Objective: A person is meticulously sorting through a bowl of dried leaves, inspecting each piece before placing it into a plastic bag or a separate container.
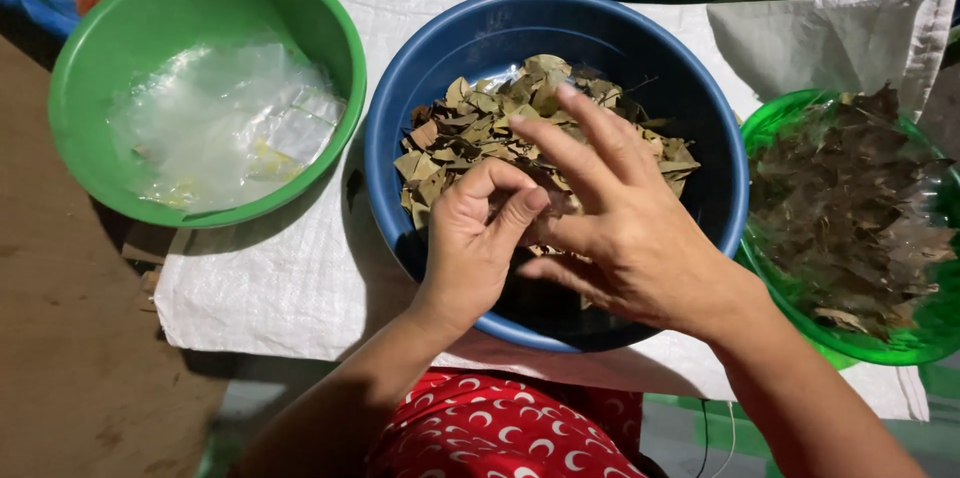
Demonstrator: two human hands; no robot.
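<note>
Head view: left hand [470, 243] and right hand [625, 223] meet over the blue bowl [400, 108]. Left grip pinches a dried leaf [545, 206]; right grip released, fingers spread. Leaf pile [480, 123] lies just beyond both grips. Green bowl [100, 38] sits left, clear green bowl [900, 343] right.

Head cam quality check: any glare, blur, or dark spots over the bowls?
Head view: sharp overall; bright light from above, with glare on the clear plastic wrappers in the opaque green plastic bowl; the left hand and right hand shadow the near inside of the blue plastic bowl; right fingertips slightly soft; lower left dim.
</note>
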